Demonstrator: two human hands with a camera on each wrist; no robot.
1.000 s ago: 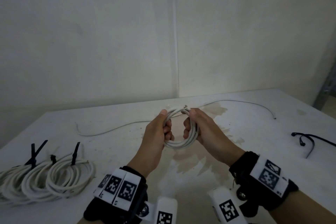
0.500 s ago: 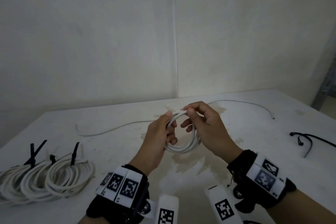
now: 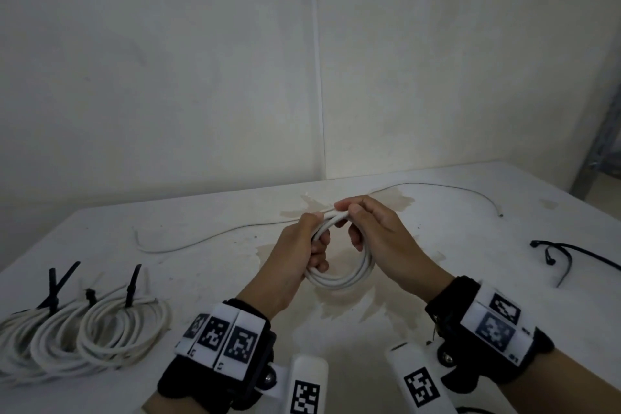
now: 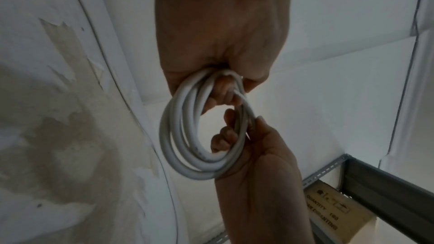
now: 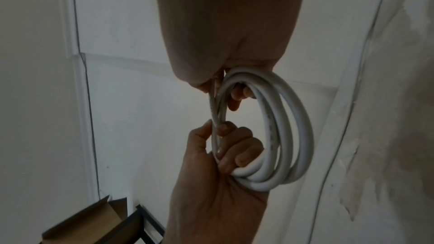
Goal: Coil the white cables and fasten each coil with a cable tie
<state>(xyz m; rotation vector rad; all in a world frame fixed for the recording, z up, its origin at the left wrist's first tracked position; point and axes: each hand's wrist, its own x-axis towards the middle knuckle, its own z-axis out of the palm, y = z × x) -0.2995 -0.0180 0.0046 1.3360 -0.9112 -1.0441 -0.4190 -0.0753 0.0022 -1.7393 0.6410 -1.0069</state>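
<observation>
The right hand (image 3: pixel 379 239) had shifted: a second back it was wrapped round the right side of the small coil of smooth white round cable (image 3: pixel 339 274); now its thumb and forefinger were up at twelve o'clock on the loop, pinching the top strands, the other fingers curled inside the ring. The left hand (image 3: pixel 295 252) had stayed put at nine o'clock, fingers closed round the bundled turns. By my read, that meant the winding was finished and the loose end was being tucked in, with the tie still to come.

The coil hung in the air between both hands, above the stained, chalky white worktop (image 3: pixel 437 309). It ran to several turns, glossy and stiff enough to hold a neat oval. From the left wrist camera one thinner-looking strand crossed the ring at the top.

At eight o'clock on the worktop lay three finished coils of white cable (image 3: pixel 100 329), each cinched with a black plastic cable tie (image 3: pixel 132 286), tails sticking up. At three o'clock sat loose black cable ties (image 3: pixel 571 254), thin and curled. One long uncoiled white cable (image 3: pixel 215 239) trailed across the far side, from ten round to two o'clock, passing behind the hands.
</observation>
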